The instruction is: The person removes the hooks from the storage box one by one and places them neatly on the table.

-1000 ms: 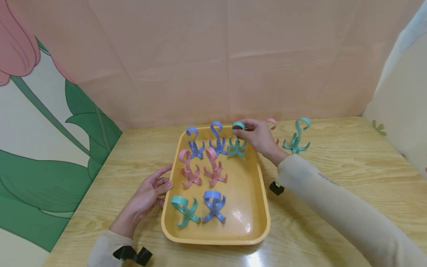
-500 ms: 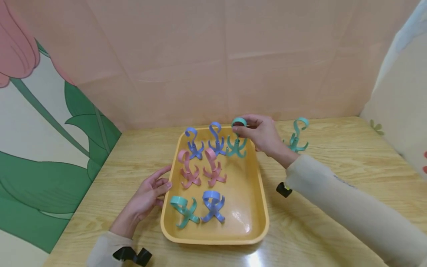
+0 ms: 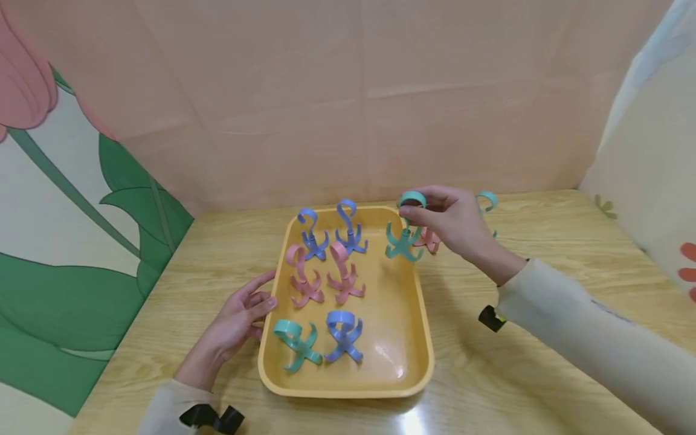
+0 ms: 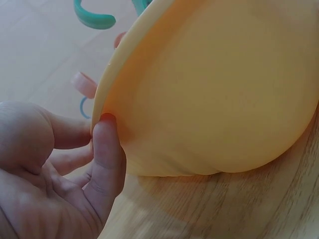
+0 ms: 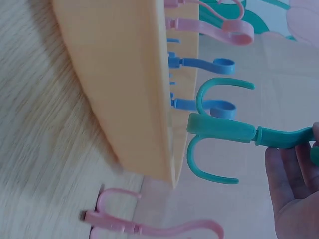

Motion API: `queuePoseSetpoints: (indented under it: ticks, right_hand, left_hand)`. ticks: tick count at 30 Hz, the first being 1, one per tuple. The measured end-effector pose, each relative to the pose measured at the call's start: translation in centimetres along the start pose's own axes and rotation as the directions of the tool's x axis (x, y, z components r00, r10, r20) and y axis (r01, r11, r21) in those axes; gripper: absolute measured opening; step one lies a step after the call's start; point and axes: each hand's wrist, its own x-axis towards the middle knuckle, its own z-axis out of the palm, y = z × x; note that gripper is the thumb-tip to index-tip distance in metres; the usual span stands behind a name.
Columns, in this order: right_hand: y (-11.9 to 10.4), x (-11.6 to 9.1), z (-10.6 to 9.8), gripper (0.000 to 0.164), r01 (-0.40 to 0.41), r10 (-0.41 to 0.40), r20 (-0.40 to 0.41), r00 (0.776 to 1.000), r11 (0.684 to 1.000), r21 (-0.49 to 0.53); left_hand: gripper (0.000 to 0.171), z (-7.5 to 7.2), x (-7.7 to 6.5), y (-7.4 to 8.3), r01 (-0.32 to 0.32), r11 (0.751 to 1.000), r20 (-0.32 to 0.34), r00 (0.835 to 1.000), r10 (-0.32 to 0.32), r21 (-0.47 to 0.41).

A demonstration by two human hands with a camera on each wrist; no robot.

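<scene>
My right hand (image 3: 461, 226) pinches a teal four-pronged hook (image 3: 402, 246) by its curled top. In the head view the hook overlaps the far right rim of a yellow tray (image 3: 394, 314). The right wrist view shows the teal hook (image 5: 224, 128) sideways, raised beside the tray wall (image 5: 117, 74), its prongs bare. At the tray's left side my left hand (image 3: 239, 317) grips the rim, thumb and fingers on either side of it. Inside the tray stand two blue hooks (image 3: 313, 241) at the back, two pink hooks (image 3: 307, 287) mid-left, and a teal hook (image 3: 299, 349) beside a blue hook (image 3: 344, 341) in front.
A pink hook (image 3: 428, 240) stands on the wooden table (image 3: 544, 260) just right of the tray. Farther right another teal hook (image 3: 487, 198) is mostly hidden behind my right hand. A pink-beige sheet (image 3: 283, 121) rises along the table's back edge.
My right hand has lifted the teal hook slightly and carried it rightward from the tray's far end to above its right rim. The left hand keeps its grip on the tray.
</scene>
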Motion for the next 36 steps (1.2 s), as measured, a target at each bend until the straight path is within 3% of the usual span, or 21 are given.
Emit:
queuePoseSetpoints:
  ticks: [7,10,16,24,32,36]
  right_hand:
    - [0.4,-1.5,-2.1,0.028,0.081,-0.081,-0.025,0.996,0.997,0.0]
    - [0.5,-2.3,-2.9,0.027,0.062,-0.064,-0.062,0.996,0.998,-0.033]
    - [0.9,-3.6,-5.0,0.027,0.031,-0.029,-0.101,0.994,0.999,0.011]
    - [1.7,-4.6,-8.2,0.03,0.021,-0.035,-0.135,0.99,0.995,-0.1]
    - [3.1,-5.6,-11.6,0.028,0.033,-0.055,-0.164,0.985,0.99,-0.134]
    - [3.8,-5.9,-13.5,0.03,0.001,-0.036,-0.185,0.982,0.983,-0.184]
  left_hand:
    - [0.062,0.0,-0.3,0.2,0.002,1.0,0.014,1.0,-0.002,0.004]
    - [0.063,-0.1,-0.5,0.2,-0.004,1.0,0.013,1.0,0.003,0.004]
    - [0.062,-0.1,-0.4,0.2,-0.011,1.0,0.022,1.0,0.011,-0.009]
    - [0.061,-0.2,-0.2,0.0,-0.011,1.0,0.033,0.999,0.011,-0.019]
    - [0.061,-0.2,-0.2,-0.1,-0.01,1.0,0.036,0.999,0.011,-0.026]
    - [0.061,-0.1,-0.1,0.0,-0.001,1.0,0.032,0.999,0.002,-0.027]
